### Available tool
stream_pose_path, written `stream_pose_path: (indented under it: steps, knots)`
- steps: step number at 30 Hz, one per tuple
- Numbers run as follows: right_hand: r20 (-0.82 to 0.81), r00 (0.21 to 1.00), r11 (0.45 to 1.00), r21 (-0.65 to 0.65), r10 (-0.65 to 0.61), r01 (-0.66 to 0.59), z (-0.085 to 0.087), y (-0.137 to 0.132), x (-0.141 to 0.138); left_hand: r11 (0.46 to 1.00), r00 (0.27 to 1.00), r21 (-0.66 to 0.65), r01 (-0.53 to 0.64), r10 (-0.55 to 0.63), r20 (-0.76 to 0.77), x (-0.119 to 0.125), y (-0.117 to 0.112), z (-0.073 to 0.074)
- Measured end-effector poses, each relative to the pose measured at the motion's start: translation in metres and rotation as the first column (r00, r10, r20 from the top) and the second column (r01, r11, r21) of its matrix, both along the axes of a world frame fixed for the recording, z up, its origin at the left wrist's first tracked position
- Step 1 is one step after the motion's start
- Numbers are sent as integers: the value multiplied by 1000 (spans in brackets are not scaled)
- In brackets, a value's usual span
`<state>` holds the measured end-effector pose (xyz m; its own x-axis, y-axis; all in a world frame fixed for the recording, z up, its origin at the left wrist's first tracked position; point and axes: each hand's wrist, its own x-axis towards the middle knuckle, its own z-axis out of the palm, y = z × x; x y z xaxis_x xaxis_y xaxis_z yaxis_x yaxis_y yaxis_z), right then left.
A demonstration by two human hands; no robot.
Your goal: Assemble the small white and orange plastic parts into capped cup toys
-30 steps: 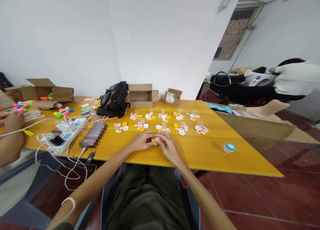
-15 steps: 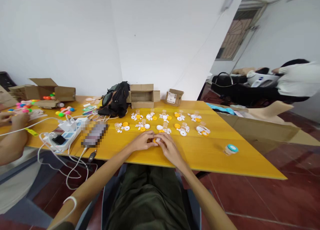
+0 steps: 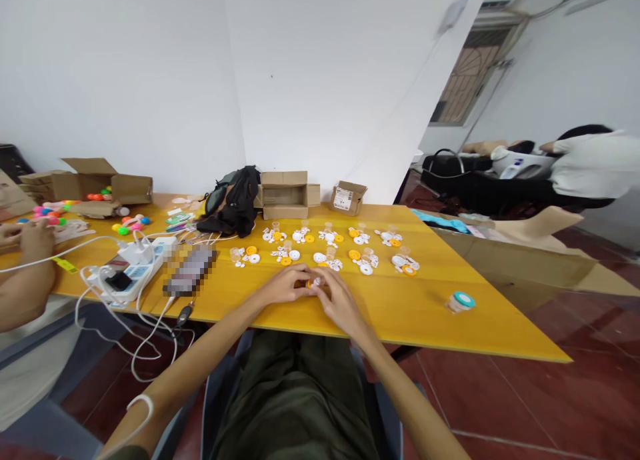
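Now L grip [image 3: 283, 287] & R grip [image 3: 341, 301] both pinch sm. round orange plastic disc [image 3: 311, 284] (smooth yellow tabletop [image 3: 400, 307] below).

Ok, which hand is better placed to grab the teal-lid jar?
Right, probably. The right hand sits nearer the jar, bare table between them; the left hand is across the part both pinch.

Nothing here can be read. The small cardboard box [image 3: 347, 197] at the back of the surface [image 3: 450, 327] carries a white label with dark print, too small to make out. A white bag [image 3: 520, 163] far right shows a dark mark, blurred.
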<state>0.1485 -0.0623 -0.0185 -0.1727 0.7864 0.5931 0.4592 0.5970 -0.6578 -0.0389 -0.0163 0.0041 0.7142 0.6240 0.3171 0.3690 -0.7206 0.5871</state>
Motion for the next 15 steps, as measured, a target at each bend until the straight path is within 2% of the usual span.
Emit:
stream_pose_path:
  steps: [3,5,10,13,15]
  knots:
    - [8,988,985,-71,-154,154,-2,2,-1,1000,1000,-14,6,-6,11,0,0,0]
    - [27,984,981,-81,-175,176,-2,3,0,1000,1000,-24,11,-10,18,0,0,0]
    - [44,999,998,57,-30,28,-1,1,2,999,998,-30,45,-43,48,-1,3,-2]
    - [16,999,997,67,47,-48,-1,2,1,998,997,-53,38,-34,62,-1,4,-3]
    - [-2,999,998,47,50,-50,-1,3,0,997,998,-67,32,-28,57,-1,5,-3]
